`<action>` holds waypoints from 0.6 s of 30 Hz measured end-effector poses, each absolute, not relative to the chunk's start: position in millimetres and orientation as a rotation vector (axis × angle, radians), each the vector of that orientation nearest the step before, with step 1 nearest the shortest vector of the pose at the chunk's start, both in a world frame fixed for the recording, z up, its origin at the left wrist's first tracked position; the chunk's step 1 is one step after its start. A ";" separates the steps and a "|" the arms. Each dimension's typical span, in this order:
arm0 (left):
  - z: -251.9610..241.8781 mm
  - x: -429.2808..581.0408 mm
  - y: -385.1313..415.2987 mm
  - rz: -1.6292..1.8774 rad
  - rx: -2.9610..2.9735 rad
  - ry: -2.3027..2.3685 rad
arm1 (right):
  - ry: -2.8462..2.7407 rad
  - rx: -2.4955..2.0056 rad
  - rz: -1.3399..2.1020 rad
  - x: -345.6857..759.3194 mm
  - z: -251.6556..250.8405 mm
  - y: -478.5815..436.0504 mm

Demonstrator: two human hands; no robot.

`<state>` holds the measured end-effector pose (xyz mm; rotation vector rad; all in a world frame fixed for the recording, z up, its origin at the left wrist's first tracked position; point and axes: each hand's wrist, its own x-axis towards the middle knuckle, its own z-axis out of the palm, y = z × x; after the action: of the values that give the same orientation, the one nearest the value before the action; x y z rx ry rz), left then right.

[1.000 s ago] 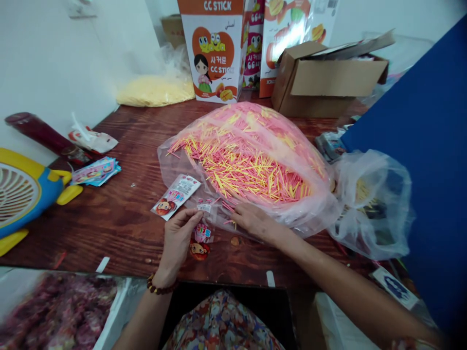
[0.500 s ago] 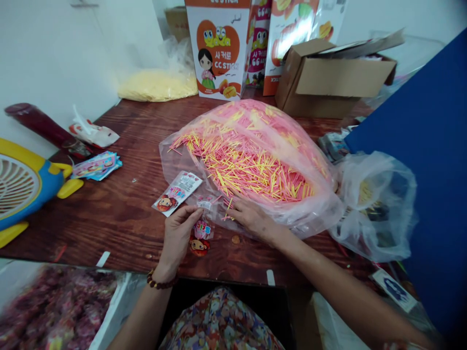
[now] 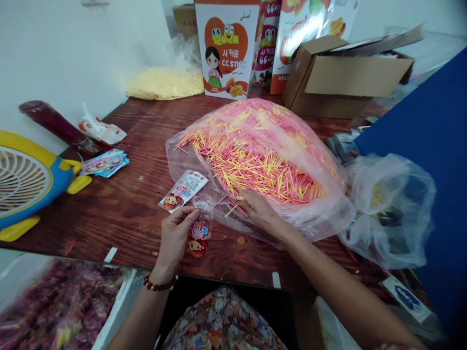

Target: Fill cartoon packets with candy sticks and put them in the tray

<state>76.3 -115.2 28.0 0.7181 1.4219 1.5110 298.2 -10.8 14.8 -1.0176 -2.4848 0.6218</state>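
Note:
My left hand (image 3: pixel 178 231) pinches the upper edge of a small clear printed packet (image 3: pixel 200 229) with a cartoon face at its lower end. My right hand (image 3: pixel 260 211) is at the front edge of a large clear bag (image 3: pixel 292 131). Its fingers close on a few thin pink and yellow sticks (image 3: pixel 233 206), whose ends poke out toward the packet; the fingertips are partly hidden. A heap of the same sticks (image 3: pixel 262 170) fills the open bag. Just beyond my left hand lies a stack of white-topped packets (image 3: pixel 183 190), flat on the table.
A toy-like fan (image 3: pixel 32 180), blue packets (image 3: pixel 105 163) and a tissue pack (image 3: pixel 104 132) stand left. Printed cartons (image 3: pixel 228 48) and an open cardboard box (image 3: pixel 346 78) are behind. A knotted clear bag (image 3: pixel 394 209) lies right. A bin of wrapped purple pieces (image 3: pixel 62 301) sits below left.
My right hand has drawn slightly up and over the sticks, and more stick ends show beside its fingers. My left hand keeps its pinch on the packet. The whole view has shifted slightly.

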 end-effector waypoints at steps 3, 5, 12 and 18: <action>27.7 78.1 -114.4 1.509 0.714 1.414 | -2.658 -0.879 0.458 293.7 11.1 -14.7; 27.5 80.1 -113.6 1.510 0.722 1.411 | -2.767 -0.813 0.298 285.0 6.5 -18.0; 24.8 75.3 -116.6 1.532 0.699 1.414 | -2.799 -0.949 0.197 258.5 1.2 -11.8; 21.9 61.9 -123.7 1.551 0.680 1.445 | -1.949 -1.106 1.021 270.4 6.7 -14.4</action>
<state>61.9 -123.7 21.9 0.6799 1.4448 1.5508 270.4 -14.4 6.7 -1.1059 -1.9488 1.0207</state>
